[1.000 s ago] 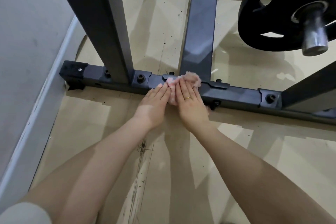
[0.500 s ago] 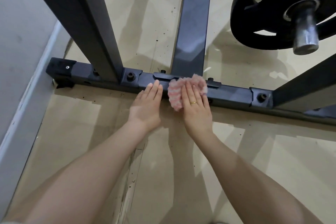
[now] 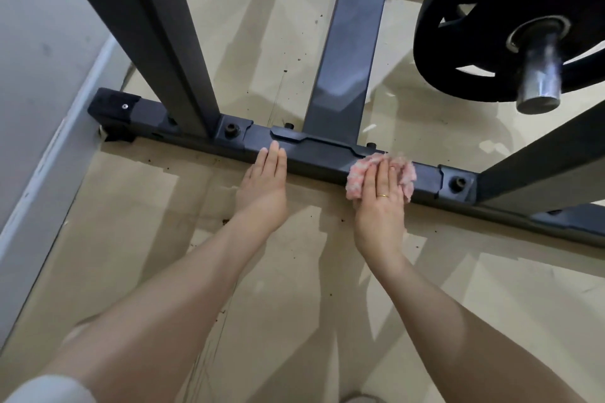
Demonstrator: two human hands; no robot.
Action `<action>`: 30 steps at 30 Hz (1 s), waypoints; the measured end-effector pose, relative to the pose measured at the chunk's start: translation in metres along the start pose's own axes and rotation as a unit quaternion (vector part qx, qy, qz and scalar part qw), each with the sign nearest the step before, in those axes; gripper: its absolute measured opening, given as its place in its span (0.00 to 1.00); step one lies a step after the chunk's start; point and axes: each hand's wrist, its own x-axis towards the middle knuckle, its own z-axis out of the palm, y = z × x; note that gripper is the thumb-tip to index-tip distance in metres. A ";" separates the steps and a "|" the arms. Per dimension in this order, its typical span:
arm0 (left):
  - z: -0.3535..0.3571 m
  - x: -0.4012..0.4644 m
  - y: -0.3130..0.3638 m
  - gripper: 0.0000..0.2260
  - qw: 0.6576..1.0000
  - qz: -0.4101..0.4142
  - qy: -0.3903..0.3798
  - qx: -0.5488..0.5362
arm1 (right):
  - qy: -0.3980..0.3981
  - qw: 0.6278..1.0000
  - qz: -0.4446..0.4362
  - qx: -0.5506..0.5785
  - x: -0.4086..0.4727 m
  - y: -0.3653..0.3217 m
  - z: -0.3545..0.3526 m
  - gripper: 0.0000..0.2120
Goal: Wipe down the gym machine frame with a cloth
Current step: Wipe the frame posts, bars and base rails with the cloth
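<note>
Our right hand (image 3: 379, 206) presses the pink cloth (image 3: 357, 178) flat-fingered on the base bar (image 3: 320, 162); left hand (image 3: 263, 188) rests open — we should sweep firmly rightward.

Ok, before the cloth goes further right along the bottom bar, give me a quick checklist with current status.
1. Cloth under the right hand, flat on the base bar: ok.
2. Left hand braced on the bar, apart from the cloth: ok.
3. Path to the right: a bolt and bracket sit just ahead, then the angled post; cloth may snag: not ok.
4. Weight plate overhead, not touching the hands: ok.
5. Bar's far side clean: cannot tell.
</note>
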 end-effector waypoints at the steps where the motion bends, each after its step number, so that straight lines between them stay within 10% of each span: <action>1: -0.003 -0.001 0.000 0.38 1.000 0.000 -0.007 -0.005 | -0.007 1.000 -0.003 0.012 0.000 -0.003 0.002 0.31; 7: -0.012 -0.025 -0.026 0.24 1.000 0.030 0.001 0.010 | -0.040 0.999 0.007 -0.021 -0.010 0.041 -0.008 0.28; 13: -0.032 -0.023 -0.040 0.18 0.996 0.089 0.009 0.007 | 0.019 0.942 0.144 0.302 0.025 -0.035 -0.031 0.18; 19: -0.032 0.012 -0.016 0.31 0.973 0.221 0.016 0.063 | -0.102 0.989 -0.095 0.044 0.033 -0.042 0.004 0.30; 30: -0.018 0.043 0.027 0.34 0.951 0.289 0.002 0.109 | -0.075 0.990 0.107 -0.045 0.004 0.011 -0.013 0.26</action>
